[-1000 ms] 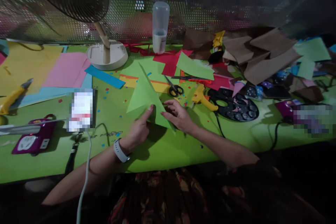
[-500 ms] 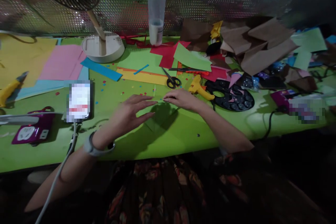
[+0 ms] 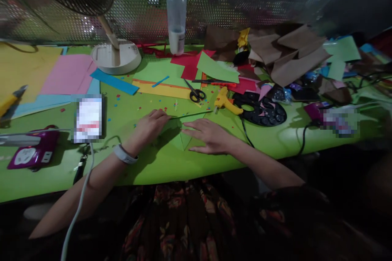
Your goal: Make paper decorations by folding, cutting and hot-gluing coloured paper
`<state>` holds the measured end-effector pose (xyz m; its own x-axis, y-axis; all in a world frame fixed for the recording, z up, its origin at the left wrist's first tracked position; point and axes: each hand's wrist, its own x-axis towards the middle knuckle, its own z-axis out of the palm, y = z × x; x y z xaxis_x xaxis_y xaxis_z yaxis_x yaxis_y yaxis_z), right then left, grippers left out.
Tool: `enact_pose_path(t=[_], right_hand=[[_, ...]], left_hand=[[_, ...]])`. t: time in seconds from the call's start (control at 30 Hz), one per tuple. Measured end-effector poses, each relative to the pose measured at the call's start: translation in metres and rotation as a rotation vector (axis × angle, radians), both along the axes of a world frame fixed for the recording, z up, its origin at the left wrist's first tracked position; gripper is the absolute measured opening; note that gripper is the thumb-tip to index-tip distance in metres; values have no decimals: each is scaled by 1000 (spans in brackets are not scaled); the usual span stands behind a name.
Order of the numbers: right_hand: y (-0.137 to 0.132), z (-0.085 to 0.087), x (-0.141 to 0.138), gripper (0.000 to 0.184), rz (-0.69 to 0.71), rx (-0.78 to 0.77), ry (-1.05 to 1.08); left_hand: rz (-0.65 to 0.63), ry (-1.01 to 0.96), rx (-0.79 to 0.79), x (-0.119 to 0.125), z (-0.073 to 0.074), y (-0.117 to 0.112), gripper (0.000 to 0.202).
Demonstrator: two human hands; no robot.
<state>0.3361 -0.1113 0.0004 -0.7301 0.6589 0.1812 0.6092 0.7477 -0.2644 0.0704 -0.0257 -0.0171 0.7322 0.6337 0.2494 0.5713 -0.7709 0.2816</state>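
A folded green paper [image 3: 180,138] lies flat on the green table [image 3: 190,167] in front of me. My left hand [image 3: 150,126] rests on its left part with the fingers curled and pressing along the upper fold. My right hand [image 3: 206,135] lies flat on the right part, fingers stretched out and pointing left. A white watch sits on my left wrist [image 3: 124,154].
Black scissors [image 3: 193,93] and a yellow glue gun [image 3: 225,102] lie just beyond the paper. A black paint palette [image 3: 260,111] is to the right, a phone [image 3: 88,117] to the left. A fan base [image 3: 115,57], a bottle [image 3: 177,22] and coloured and brown paper heaps stand farther back.
The green paper stood up as a triangle, then was laid flat. My right hand slid from the far edge down onto the paper, and my left hand came down onto the fold.
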Motion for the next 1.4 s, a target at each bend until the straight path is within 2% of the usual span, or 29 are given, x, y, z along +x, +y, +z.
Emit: enact_pose_path(t=[0.13, 0.27, 0.4, 0.53, 0.6, 0.67, 0.77, 0.87, 0.93, 1.0, 1.1, 1.27, 1.4], right_hand=[[5, 2, 2, 69, 0, 26, -12], [8, 8, 4, 66, 24, 58, -19], [15, 3, 5, 67, 6, 82, -24], [21, -9, 3, 40, -41, 108, 44], [23, -13, 0, 28, -77, 51, 120], [24, -16, -4, 23, -128, -51, 205], [28, -15, -13, 25, -278, -180, 266], [31, -12, -22, 33, -425, -245, 266], [31, -9, -27, 30, -498, -310, 315], [30, -6, -32, 18, -579, -396, 407], [28, -4, -35, 26, -663, -495, 526], [30, -5, -36, 6, -680, -503, 579], [31, -5, -40, 7, -700, -452, 482]], left_hand=[[41, -167, -42, 0, -5, 7, 26], [52, -209, -118, -2, -5, 10, 23], [70, -242, -149, -5, -5, 12, 22], [72, -261, -139, -6, -6, 11, 24], [78, -245, -133, -5, -7, 9, 26], [77, -222, -118, -5, -7, 7, 28], [68, -201, -97, -4, -7, 5, 28], [75, -198, -100, -3, -6, 3, 27], [89, -185, -107, -2, -5, 2, 26], [100, -167, -107, 0, -3, 0, 26], [117, -148, -87, 2, -1, -3, 26], [151, -78, -25, 5, 1, -11, 26], [142, -41, 33, 6, -1, -15, 28]])
